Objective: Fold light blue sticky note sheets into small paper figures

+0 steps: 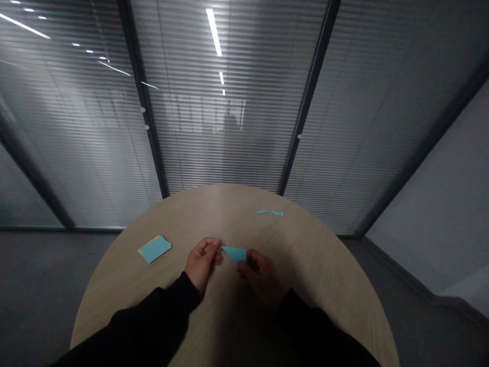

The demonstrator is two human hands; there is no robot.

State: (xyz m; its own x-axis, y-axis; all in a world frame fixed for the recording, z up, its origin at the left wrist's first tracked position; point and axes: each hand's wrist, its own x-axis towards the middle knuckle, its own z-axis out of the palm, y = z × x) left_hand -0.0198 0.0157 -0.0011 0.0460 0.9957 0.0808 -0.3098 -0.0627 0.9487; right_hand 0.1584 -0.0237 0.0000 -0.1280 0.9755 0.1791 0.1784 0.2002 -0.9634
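Observation:
A small blue piece of paper [234,253], folded to a triangle-like shape, is held up over the table between my two hands. My left hand [202,261] pinches its pointed left tip between thumb and forefinger. At the wider right end, my right hand [263,278] grips the paper with the thumb in front and the fingers behind. Part of the paper's right side is hidden by the right thumb and fingers. To the left of my left hand lies a stack of paper sheets [156,248], blue on top with a yellowish edge showing beneath.
The round wooden table [225,204] reaches out toward glass panels with blinds [225,158]. Near its far right edge lies a row of small torn blue paper scraps [270,212]. A pale wall [439,219] stands to the right.

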